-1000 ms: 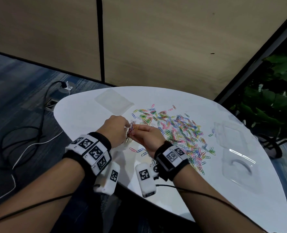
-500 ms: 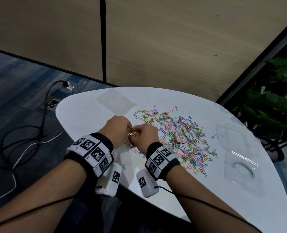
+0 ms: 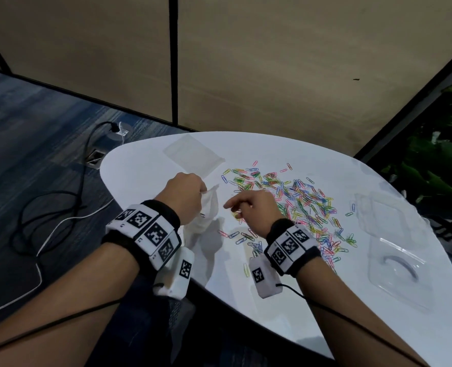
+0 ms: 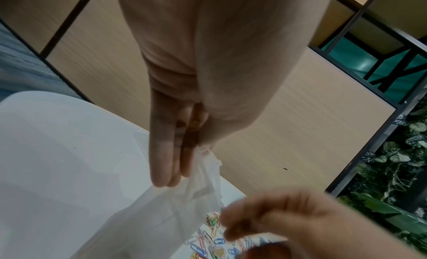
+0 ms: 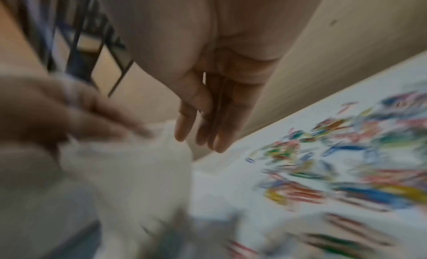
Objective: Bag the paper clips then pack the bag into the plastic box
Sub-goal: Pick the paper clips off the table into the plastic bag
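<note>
At centre left of the head view we find the left hand (image 3: 186, 197) pinching the rim of a clear bag (image 3: 206, 215) between thumb and fingers; the left wrist view confirms the film trapped at the fingertips, the other fingers lying straight alongside. We judge the bag is held up by its mouth so that it hangs open toward the clips and its body drapes onto the table (image 3: 272, 300) below. The right hand (image 3: 254, 207) hovers just right of the bag, fingers loosely extended and apart; we see no clip in it, and the right wrist view, though blurred, shows the palm bare. We judge it is between loads, placed between bag mouth and pile to keep each trip short. The clips (image 3: 299, 205) lie scattered across the middle of the table, right of both hands, a few strays near the lower wrist; nearly all remain unbagged. Whether any sit inside the bag we cannot tell. The box (image 3: 394, 266), clear and open, rests at the right edge of the frame, well apart from the hands, with what appears to be its lid (image 3: 378, 207) just above it. A second flat bag (image 3: 193, 154) lies at the table's upper left, untouched. Packing has not begun.
</note>
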`<state>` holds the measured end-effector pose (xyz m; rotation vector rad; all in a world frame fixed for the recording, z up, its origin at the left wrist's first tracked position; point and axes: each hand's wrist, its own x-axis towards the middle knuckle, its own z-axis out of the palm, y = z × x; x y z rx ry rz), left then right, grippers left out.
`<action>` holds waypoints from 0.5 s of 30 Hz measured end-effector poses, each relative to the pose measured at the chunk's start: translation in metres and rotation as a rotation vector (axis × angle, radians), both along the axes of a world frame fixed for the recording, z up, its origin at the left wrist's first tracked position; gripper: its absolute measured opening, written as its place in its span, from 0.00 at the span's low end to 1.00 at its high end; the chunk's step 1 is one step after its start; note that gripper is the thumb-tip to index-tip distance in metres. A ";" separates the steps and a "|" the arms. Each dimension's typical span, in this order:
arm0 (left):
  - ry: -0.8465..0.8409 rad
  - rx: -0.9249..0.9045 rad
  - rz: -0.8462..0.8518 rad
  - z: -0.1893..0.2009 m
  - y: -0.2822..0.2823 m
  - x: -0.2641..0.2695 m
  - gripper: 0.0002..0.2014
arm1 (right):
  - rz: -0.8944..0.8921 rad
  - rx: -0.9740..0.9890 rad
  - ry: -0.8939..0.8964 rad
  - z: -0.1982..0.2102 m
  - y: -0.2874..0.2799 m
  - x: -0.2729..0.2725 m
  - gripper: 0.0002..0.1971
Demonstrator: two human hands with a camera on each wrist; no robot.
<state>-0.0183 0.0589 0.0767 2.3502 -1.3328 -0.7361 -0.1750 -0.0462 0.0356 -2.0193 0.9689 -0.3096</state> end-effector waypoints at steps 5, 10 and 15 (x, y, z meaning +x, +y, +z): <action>0.003 0.001 -0.008 0.001 -0.001 0.000 0.17 | 0.576 -0.353 0.571 -0.052 0.021 -0.014 0.24; -0.012 0.020 -0.027 0.002 -0.002 -0.002 0.14 | 0.684 -0.626 0.751 -0.069 0.027 -0.054 0.31; -0.012 0.035 -0.022 0.001 -0.003 -0.006 0.14 | 0.500 -0.550 0.774 -0.079 0.011 -0.089 0.21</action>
